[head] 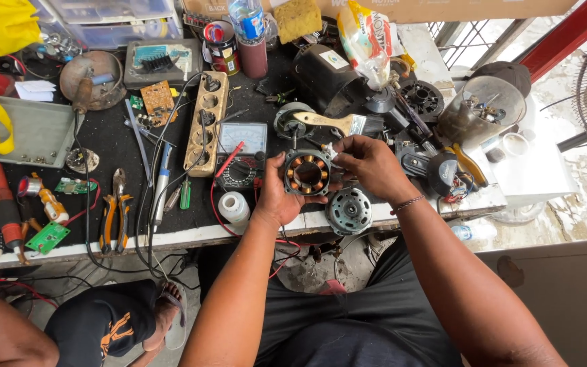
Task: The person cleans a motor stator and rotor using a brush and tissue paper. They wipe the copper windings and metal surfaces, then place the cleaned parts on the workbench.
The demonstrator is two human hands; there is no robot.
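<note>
Inspecting a round grey motor stator with copper windings (306,173), held above the cluttered black workbench (113,146) edge: left hand (276,197) cupped under it, right hand (368,163) pinching its upper right rim. Next, probably careful fingertip work at that rim, steadied from below.

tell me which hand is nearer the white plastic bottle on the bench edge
Left. The left hand, gripping the motor stator from below, sits just right of the white bottle. The right hand is farther right, beyond the stator.
</note>
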